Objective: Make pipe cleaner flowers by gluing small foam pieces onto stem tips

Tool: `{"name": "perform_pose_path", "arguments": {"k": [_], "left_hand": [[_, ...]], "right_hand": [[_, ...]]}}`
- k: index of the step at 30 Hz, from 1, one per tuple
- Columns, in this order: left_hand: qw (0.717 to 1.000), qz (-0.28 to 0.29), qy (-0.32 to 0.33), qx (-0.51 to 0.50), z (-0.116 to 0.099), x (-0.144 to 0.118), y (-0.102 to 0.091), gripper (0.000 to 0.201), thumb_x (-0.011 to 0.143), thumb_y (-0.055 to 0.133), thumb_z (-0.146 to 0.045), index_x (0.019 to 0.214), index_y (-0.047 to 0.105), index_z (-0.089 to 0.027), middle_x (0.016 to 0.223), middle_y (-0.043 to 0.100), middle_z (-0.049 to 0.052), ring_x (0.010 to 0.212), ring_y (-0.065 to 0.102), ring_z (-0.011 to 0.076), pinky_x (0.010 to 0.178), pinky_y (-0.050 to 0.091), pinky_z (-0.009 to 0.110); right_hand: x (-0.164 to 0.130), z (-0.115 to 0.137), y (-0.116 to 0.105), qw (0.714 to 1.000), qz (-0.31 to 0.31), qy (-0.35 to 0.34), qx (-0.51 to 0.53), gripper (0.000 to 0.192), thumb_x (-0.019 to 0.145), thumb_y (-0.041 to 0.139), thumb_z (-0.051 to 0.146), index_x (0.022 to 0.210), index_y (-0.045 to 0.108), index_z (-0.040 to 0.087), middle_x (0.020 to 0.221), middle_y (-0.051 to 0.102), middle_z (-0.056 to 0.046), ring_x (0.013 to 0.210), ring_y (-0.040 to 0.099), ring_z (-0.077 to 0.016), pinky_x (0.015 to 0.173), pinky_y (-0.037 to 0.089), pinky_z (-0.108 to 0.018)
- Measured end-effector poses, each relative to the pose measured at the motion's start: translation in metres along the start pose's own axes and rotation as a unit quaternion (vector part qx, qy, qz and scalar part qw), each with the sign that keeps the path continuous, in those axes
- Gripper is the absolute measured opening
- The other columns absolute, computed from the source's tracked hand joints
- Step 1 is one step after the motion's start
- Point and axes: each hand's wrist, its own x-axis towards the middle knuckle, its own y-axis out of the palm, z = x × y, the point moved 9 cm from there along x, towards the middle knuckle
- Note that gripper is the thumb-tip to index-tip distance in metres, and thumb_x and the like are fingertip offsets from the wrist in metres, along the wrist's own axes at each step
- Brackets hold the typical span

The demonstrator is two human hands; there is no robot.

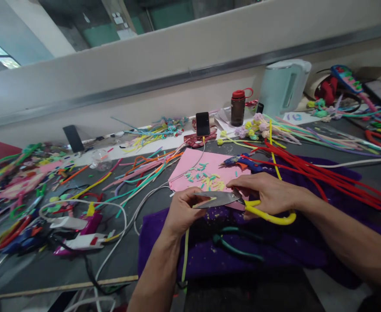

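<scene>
My right hand (268, 193) grips yellow-handled scissors (268, 215), whose grey blades (218, 199) point left. My left hand (182, 210) pinches a pale yellow-green pipe cleaner (185, 255) and holds its tip at the blades; the rest hangs down past my wrist. Just beyond my hands lies a pink sheet (195, 167) strewn with several short green and yellow cut pieces (205, 180). A purple cloth (258, 251) lies under both hands, with a teal pipe cleaner (239, 251) on it.
A blue glue gun (242, 161) sits by red pipe cleaners (307, 171). Heaps of coloured pipe cleaners, cables and more glue guns (76, 234) crowd the left. A phone (202, 123), a red-capped bottle (238, 107) and a pale kettle (283, 86) stand along the back wall.
</scene>
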Motion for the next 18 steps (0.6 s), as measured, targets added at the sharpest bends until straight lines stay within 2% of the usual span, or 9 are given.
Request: {"name": "perform_pose_path", "arguments": {"k": [6, 12, 18], "left_hand": [[1.0, -0.014, -0.002, -0.023, 0.0035, 0.0009, -0.0031, 0.017, 0.046, 0.065, -0.004, 0.059, 0.064, -0.015, 0.055, 0.061, -0.002, 0.05, 0.051, 0.0092, 0.05, 0.038, 0.019], [0.999, -0.013, 0.004, -0.042, 0.0022, 0.0012, -0.003, 0.022, 0.044, 0.063, 0.0, 0.06, 0.064, -0.014, 0.054, 0.062, -0.003, 0.05, 0.052, 0.0085, 0.051, 0.037, 0.017], [0.999, -0.019, 0.001, -0.038, 0.0036, 0.0011, -0.0037, 0.017, 0.047, 0.064, -0.003, 0.06, 0.064, -0.014, 0.053, 0.059, -0.004, 0.049, 0.048, 0.0071, 0.049, 0.034, 0.017]], "right_hand": [[-0.0005, -0.0006, -0.0014, 1.0, -0.02, 0.003, 0.0, 0.06, 0.067, 0.064, 0.049, 0.117, 0.054, 0.019, 0.084, 0.063, -0.004, 0.066, 0.052, -0.0148, 0.059, 0.038, -0.025], [-0.0006, 0.0027, -0.003, 1.0, -0.025, 0.004, 0.01, 0.056, 0.071, 0.06, 0.049, 0.117, 0.055, 0.017, 0.078, 0.063, -0.004, 0.062, 0.052, -0.0135, 0.057, 0.037, -0.023], [0.0019, 0.0005, -0.0034, 1.0, -0.022, 0.018, 0.009, 0.055, 0.073, 0.058, 0.049, 0.118, 0.055, 0.018, 0.067, 0.059, -0.001, 0.056, 0.049, -0.0122, 0.053, 0.035, -0.022]]}}
